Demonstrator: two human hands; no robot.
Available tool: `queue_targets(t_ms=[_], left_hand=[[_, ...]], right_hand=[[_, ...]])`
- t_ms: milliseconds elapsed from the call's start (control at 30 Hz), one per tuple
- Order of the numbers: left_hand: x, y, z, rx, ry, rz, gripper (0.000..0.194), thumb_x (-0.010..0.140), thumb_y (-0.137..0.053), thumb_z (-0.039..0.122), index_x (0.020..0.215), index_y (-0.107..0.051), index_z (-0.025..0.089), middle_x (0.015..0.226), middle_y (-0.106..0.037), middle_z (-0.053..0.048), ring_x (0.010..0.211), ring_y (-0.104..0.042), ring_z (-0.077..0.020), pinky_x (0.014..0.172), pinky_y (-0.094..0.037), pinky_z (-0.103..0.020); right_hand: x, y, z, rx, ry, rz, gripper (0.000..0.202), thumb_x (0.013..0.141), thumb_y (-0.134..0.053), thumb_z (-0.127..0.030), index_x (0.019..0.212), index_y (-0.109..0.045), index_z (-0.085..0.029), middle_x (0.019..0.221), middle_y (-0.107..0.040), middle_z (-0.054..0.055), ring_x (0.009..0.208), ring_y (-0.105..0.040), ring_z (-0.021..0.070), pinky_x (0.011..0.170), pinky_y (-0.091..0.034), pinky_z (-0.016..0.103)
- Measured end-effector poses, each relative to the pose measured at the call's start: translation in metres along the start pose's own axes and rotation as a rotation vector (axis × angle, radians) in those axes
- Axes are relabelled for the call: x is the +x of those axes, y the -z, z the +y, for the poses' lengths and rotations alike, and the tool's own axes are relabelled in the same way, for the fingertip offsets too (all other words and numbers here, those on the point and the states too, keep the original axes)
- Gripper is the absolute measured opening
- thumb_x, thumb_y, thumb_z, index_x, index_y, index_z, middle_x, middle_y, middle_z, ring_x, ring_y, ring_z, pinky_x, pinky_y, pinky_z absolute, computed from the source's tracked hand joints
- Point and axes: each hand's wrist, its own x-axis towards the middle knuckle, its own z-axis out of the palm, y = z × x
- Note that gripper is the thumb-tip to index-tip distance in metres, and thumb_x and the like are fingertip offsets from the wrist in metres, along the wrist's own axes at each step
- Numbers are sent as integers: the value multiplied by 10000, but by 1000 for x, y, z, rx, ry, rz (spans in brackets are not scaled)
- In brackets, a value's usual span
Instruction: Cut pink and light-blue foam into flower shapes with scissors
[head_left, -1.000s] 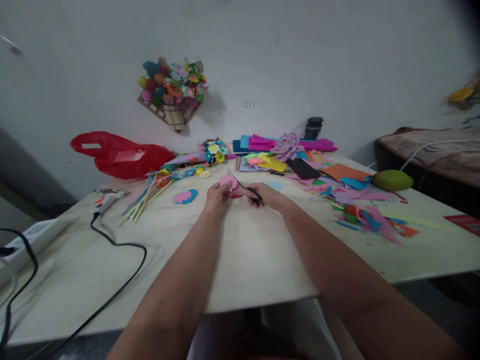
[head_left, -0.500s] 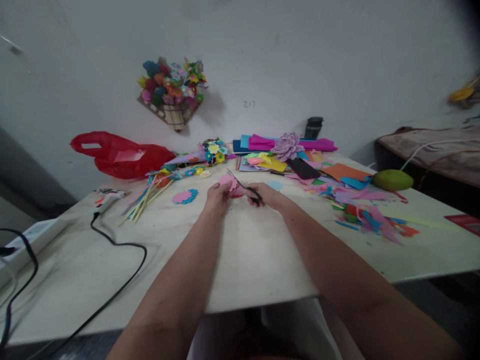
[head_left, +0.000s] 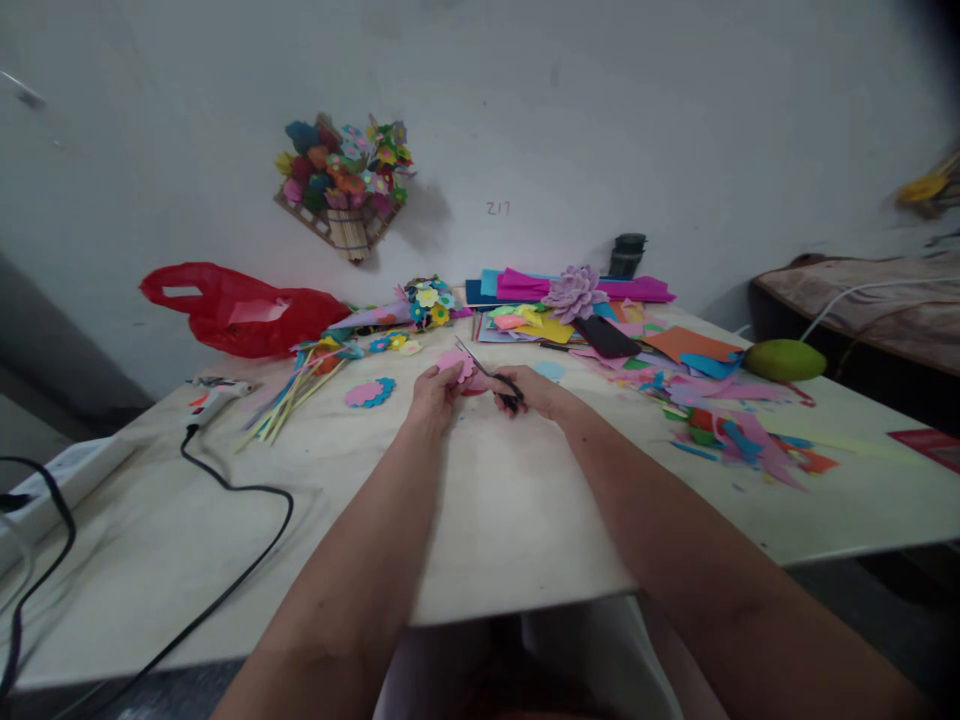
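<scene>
At the middle of the table (head_left: 525,520), my left hand (head_left: 435,396) is closed on a pink paper piece (head_left: 454,364) with a scalloped edge. My right hand (head_left: 531,390) grips black-handled scissors (head_left: 511,392), whose blades point up and left beside the pink piece. A pink scalloped shape (head_left: 364,395) lies over a blue one (head_left: 385,388) to the left of my hands. A light blue paper shape (head_left: 550,371) lies just beyond my right hand.
A glue gun (head_left: 217,400) with a black cord and a white power strip (head_left: 75,480) are at the left. A red bag (head_left: 247,310) stands behind them. Paper scraps (head_left: 739,440), a dark phone (head_left: 604,337) and a green mango-like object (head_left: 785,360) lie at the right.
</scene>
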Motion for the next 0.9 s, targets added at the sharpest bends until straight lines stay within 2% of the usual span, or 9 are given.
queue_targets(t_ms=[367,667,900], left_hand=[[0,0,0,-7,-7,0,160,655,-720,16,747,-620,99,712,-680,-65,672,-694,-171,621,-573,-251],[0,0,-1,-25,-6,-5,132,671,-696,3,728,-620,95,678,-675,-55,629,-677,-146,589,-567,-221],[-2,-3,0,-50,15,26,175,642,-715,-18,733,-623,99,686,-678,-47,615,-662,-132,595,-565,-224]], right_hand=[[-4,-2,-6,-11,-15,8,262,927,-530,-315,735,-570,-143,503,-566,-33,334,-445,41,316,-262,151],[-2,-2,-2,-3,-11,8,204,922,-518,-272,766,-553,-144,502,-560,-42,339,-467,43,310,-251,146],[-1,-1,-1,19,-12,9,208,909,-533,-299,769,-545,-146,502,-557,-45,334,-464,45,310,-247,149]])
